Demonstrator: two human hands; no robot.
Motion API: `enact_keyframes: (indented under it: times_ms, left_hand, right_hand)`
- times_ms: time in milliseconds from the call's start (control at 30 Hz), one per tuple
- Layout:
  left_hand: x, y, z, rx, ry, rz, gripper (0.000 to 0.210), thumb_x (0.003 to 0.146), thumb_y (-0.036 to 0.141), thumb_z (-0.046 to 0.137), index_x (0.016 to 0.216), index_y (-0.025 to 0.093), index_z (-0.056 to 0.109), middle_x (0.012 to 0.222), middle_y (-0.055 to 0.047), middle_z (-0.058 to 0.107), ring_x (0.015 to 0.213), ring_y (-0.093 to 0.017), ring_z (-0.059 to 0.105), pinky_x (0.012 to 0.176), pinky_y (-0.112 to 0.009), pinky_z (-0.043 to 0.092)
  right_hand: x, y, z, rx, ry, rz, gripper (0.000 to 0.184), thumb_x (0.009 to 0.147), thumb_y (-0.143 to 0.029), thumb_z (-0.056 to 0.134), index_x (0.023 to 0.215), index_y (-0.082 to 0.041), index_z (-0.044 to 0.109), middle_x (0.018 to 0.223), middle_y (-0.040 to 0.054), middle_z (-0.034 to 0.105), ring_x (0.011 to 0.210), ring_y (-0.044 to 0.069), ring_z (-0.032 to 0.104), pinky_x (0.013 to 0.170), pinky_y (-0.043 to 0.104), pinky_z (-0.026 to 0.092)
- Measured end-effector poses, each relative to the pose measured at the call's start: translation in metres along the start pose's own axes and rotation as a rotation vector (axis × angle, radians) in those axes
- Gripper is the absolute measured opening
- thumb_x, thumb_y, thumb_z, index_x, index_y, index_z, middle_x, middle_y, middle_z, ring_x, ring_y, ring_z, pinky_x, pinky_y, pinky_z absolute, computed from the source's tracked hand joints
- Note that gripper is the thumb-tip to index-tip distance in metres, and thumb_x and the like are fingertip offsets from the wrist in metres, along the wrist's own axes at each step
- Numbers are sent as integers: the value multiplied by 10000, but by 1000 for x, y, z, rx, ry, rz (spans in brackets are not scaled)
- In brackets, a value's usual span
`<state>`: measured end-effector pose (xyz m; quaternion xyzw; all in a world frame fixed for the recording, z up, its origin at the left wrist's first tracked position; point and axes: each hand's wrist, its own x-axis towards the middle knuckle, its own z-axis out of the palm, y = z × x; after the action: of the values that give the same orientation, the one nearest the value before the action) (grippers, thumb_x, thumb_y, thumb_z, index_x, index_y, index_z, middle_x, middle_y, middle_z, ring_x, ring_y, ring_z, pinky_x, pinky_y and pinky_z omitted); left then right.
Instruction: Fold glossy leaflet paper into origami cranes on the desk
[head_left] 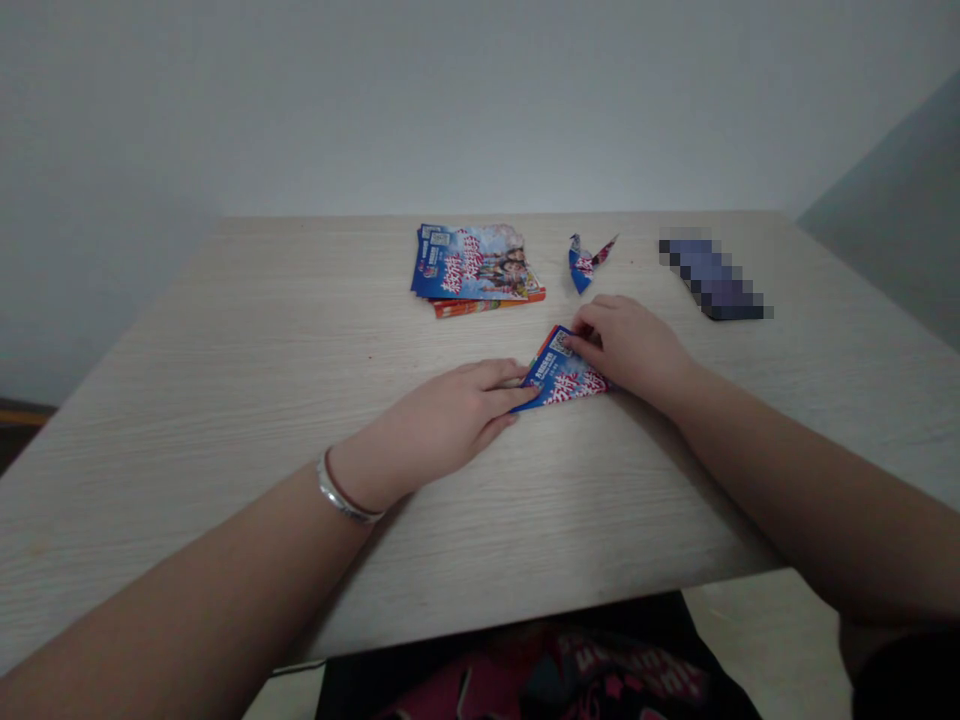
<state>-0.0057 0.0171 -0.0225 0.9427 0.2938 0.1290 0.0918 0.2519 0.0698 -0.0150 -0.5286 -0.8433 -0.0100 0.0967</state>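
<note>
Light tabletop point(247, 350): my left hand point(454, 412), outstretched, pins folded leaflet point(559, 377), right hand point(634, 345) pinches its right edge; likely mid-fold, needs creasing next.

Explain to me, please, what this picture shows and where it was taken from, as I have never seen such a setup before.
Gladly. There is no machine here: one person works with two bare hands, and a camera worn on the head looks forward and down at them.

On a pale table lies a folded printed paper, mostly blue. The left hand, with a silver bracelet at the wrist, has its extended fingers on the paper's left end. The right hand has its thumb on the upper right part; whether it pinches the edge is hard to tell.

Farther back are a stack of printed leaflets, a folded paper bird and a dark object blurred by pixels.
</note>
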Motion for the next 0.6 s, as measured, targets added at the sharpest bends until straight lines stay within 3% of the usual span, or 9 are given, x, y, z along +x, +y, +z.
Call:
enact_keyframes:
  times_ms: [200, 333, 500, 600]
  left_hand:
    - [-1, -2, 0, 37, 42, -5, 388, 1040, 234, 484, 1388, 161, 638, 1398, -130, 657, 1273, -246, 634, 1136, -432, 508]
    - [-1, -2, 2, 63, 49, 24, 375, 1033, 243, 510, 1363, 146, 661, 1388, -148, 659, 1270, -266, 633, 1130, -449, 514]
    - [0, -2, 3, 61, 48, 25, 383, 1024, 208, 512, 1370, 124, 654, 1372, -173, 656, 1261, -279, 633, 1114, -468, 523]
    - [0, -2, 3, 44, 42, 23, 386, 1027, 199, 503, 1378, 133, 648, 1366, -173, 655, 1261, -277, 630, 1106, -469, 525]
  right_hand:
    - [4, -2, -1, 24, -38, 108, 213, 964, -361, 611, 853, -198, 690, 871, 76, 718, 798, 229, 615, 684, 347, 404]
    - [6, -1, 2, 61, -17, 93, 190, 945, -366, 648, 899, -193, 713, 876, 72, 725, 787, 225, 615, 688, 348, 420]
    - [4, 0, 7, 109, 93, -35, 277, 953, -248, 607, 1194, -198, 735, 1106, 106, 756, 1011, 273, 662, 907, 415, 504]
    - [0, -2, 9, 106, 105, -191, 282, 972, -283, 575, 1164, -205, 765, 1183, 107, 754, 1111, 288, 652, 1017, 455, 488]
